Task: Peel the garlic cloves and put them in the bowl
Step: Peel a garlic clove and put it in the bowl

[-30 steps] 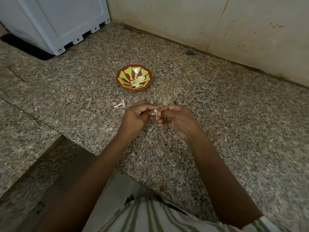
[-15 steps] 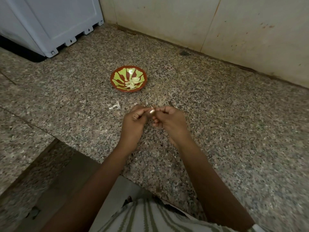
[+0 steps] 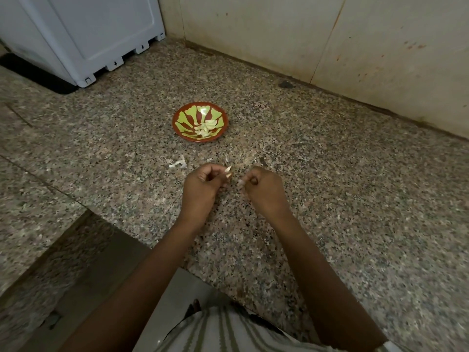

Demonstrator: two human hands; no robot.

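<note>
The garlic clove (image 3: 228,169) is pinched at the left hand's (image 3: 203,189) fingertips, lifted off the worktop (image 3: 355,199), probably for stripping. The right hand (image 3: 265,191) is curled just beside it; whether it pinches skin I cannot tell. The bowl (image 3: 186,114) sits near, within easy reach.

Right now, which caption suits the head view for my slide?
Left hand pinches a garlic clove, right hand curled beside it, bowl of peeled cloves beyond.

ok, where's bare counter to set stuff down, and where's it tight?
Bare granite right of the right hand, out to the wall; also left of the bowl toward the white appliance. Tight between bowl and the left hand: peel scraps lie there.
</note>
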